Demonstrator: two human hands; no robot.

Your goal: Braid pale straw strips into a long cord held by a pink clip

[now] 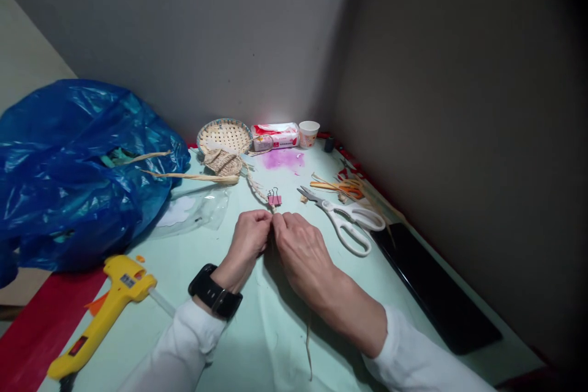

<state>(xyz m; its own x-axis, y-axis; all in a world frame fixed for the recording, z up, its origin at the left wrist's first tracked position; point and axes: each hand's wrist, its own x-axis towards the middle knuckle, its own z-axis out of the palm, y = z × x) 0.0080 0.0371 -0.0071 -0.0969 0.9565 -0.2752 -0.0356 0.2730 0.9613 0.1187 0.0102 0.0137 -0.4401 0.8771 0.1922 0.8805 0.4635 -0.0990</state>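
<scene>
A pale straw braid [256, 188] runs from a coiled woven straw piece [223, 163] toward me. A small pink binder clip [274, 199] grips it just beyond my fingertips. My left hand [250, 234], with a black watch on the wrist, is closed in a pinch at the near end of the braid. Right beside it, touching, my right hand [301, 245] is also closed on the braid's strands. Both hands hide most of the spot where they grip. One loose strand [309, 343] hangs down toward me below my right hand.
White-handled scissors [351, 220] and a black flat slab [436, 288] lie to the right. A yellow glue gun [110, 312] and a large blue plastic bag [78, 171] are at left. Behind stand a shallow woven basket [225, 135], a tissue pack [275, 136] and a paper cup [309, 134].
</scene>
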